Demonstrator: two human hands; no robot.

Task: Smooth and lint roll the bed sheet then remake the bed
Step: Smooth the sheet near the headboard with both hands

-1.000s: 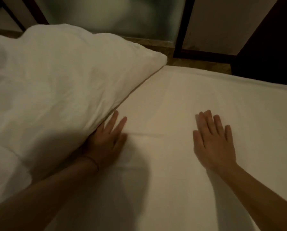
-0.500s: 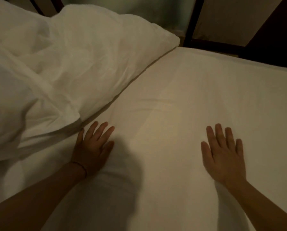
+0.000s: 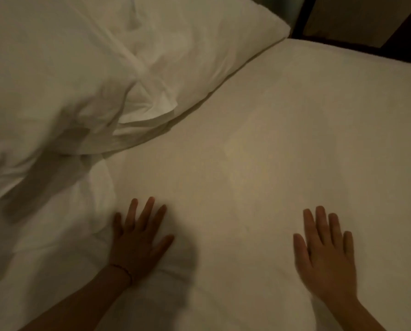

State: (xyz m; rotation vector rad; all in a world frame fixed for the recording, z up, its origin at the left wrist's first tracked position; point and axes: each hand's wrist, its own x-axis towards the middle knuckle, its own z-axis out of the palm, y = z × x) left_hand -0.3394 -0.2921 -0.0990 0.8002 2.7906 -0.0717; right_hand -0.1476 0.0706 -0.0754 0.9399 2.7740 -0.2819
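A cream bed sheet (image 3: 259, 144) covers the mattress and fills most of the view. My left hand (image 3: 137, 242) lies flat on it with fingers spread, right beside the edge of a bunched white duvet (image 3: 56, 96). My right hand (image 3: 326, 256) presses flat on the sheet further right, fingers straight and close together. A thin band circles my left wrist. The duvet is piled over the left half of the bed, with a rumpled corner (image 3: 152, 108) folded on top. No lint roller is in view.
The far edge of the mattress (image 3: 357, 50) runs along the top right, with a dark frame and floor (image 3: 302, 27) behind it. The light is dim and my shadow falls on the sheet near my left hand.
Both hands have slid back toward me along the sheet, staying flat. The view has tilted down, and the duvet now sits higher and further from my left hand.
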